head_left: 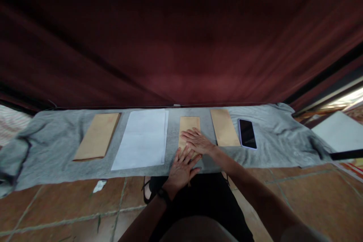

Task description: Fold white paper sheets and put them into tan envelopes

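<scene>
A brown paper envelope (185, 123) with small red print lies flat on the grey cloth, right in front of me. Both of my hands press on it from above. My left hand (180, 169) rests palm down with fingers spread over the envelope's near end. Across its middle lies my right hand (197, 140), flat, with its fingers stretched to the left. The fingers of the two hands nearly meet, and they cover much of the envelope's lower half. Neither hand grips anything.
To the left are white paper sheets (141, 140) and a thicker stack of brown envelopes (98, 136). At right lie another brown envelope (225, 127) and a phone (247, 133). The grey cloth (278, 136) covers the narrow surface, with a dark red curtain (176, 45) behind.
</scene>
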Demonstrator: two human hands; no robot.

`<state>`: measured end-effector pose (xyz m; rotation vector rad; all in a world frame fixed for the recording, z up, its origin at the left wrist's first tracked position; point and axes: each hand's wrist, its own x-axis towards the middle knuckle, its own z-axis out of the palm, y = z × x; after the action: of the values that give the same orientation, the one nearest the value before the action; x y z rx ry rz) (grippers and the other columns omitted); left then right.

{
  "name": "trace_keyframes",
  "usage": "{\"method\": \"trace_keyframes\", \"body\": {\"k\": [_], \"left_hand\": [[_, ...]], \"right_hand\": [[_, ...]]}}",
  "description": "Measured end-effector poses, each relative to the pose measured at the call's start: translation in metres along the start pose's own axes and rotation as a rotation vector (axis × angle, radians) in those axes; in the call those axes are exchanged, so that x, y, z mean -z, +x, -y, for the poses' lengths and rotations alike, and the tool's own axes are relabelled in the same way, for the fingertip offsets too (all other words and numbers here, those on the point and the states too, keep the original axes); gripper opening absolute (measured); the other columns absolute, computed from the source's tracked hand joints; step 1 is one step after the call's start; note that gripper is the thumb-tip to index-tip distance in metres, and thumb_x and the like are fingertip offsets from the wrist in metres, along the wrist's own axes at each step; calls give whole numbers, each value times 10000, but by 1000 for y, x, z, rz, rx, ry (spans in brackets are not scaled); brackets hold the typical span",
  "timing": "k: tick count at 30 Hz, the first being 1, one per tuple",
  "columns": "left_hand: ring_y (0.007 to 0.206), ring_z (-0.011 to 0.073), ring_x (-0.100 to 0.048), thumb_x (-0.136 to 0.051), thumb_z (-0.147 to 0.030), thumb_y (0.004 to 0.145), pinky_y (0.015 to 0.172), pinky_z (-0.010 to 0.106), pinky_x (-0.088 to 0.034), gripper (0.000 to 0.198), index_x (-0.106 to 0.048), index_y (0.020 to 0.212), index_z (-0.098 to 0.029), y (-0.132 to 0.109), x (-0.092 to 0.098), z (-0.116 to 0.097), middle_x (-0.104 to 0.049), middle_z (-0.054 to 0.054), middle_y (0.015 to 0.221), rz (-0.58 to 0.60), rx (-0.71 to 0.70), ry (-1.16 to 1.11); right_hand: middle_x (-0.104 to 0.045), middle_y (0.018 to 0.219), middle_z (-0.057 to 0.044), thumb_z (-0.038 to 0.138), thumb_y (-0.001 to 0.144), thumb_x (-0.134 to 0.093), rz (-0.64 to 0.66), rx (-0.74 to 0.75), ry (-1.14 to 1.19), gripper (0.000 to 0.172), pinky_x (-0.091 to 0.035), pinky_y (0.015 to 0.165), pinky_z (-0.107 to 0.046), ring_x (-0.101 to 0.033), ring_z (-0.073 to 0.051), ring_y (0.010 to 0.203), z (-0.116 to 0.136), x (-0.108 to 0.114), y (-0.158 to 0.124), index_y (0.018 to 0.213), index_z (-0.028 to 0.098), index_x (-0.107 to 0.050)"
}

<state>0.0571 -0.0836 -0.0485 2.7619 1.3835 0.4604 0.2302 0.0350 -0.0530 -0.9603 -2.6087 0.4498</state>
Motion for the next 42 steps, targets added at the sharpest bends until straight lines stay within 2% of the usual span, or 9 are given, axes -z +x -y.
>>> {"method": "trace_keyframes", "body": {"k": [5,9,17,22,25,30,34,37,42], "left_hand": [[1388,273,-466,-546,-546,950,1233,568,-158,455,-574,1374,-383,0,-2,-2,-604,17,1419,11,39,-39],[1405,269,-452,-556,-508,956,1237,562,-176,433,-603,1343,-319,-1,-2,-1,-599,45,1425,20,6,-51],[1437,255,-423,-508,-422,996,1236,517,-245,441,-580,1351,-172,-15,0,-2,-586,107,1438,26,-33,-59],[1459,272,-389,-500,-389,993,1206,504,-327,530,-466,1455,-131,-28,4,-5,-459,146,1543,26,17,-50],[1451,284,-400,-475,-348,999,1170,477,-393,519,-455,1462,-113,-35,5,-5,-452,169,1543,-24,121,-72],[1369,271,-509,-415,-259,997,1112,451,-466,399,-583,1342,-151,-30,5,1,-507,151,1503,-132,370,-248],[1168,260,-644,-478,-271,946,1037,443,-515,371,-626,1271,-171,-10,8,11,-669,136,1257,-209,548,-449],[910,259,-694,-556,-351,887,886,435,-564,416,-623,1246,-150,6,12,19,-706,100,970,-184,705,-529],[782,252,-686,-623,-378,789,736,355,-535,407,-643,1134,-162,23,17,32,-684,35,756,-67,939,-632]], "right_hand": [[-499,1519,-21,285,993,-500,-69,-37,215,482,-229,1245,-502,-434,-207,1430,18,-1,-22,1475,294,-476],[-512,1509,-27,301,995,-513,-126,-75,278,451,-273,1231,-491,-467,-206,1407,28,1,-33,1445,295,-514],[-415,1574,-50,304,1031,-440,-69,-89,80,498,-274,1238,-470,-383,-201,1463,40,-6,-58,1524,238,-403],[-385,1588,-83,354,1026,-462,-86,-106,-42,556,-277,1237,-457,-364,-220,1473,58,-10,-84,1548,191,-360],[-398,1582,-89,347,1018,-471,-130,-171,-78,568,-299,1226,-452,-388,-221,1460,71,-11,-97,1552,193,-353],[-456,1555,-71,280,1007,-452,-232,-376,-94,536,-339,1190,-464,-443,-230,1413,86,-17,-104,1536,226,-385],[-539,1469,-116,225,982,-447,-368,-641,-103,486,-445,1057,-475,-528,-278,1274,94,-25,-95,1465,189,-470],[-603,1335,-139,208,941,-489,-462,-735,-101,426,-475,967,-493,-558,-306,1143,96,-27,-85,1361,194,-557],[-624,1182,-129,141,865,-527,-526,-789,4,357,-490,929,-482,-559,-308,1089,89,-24,-74,1194,224,-638]]}}
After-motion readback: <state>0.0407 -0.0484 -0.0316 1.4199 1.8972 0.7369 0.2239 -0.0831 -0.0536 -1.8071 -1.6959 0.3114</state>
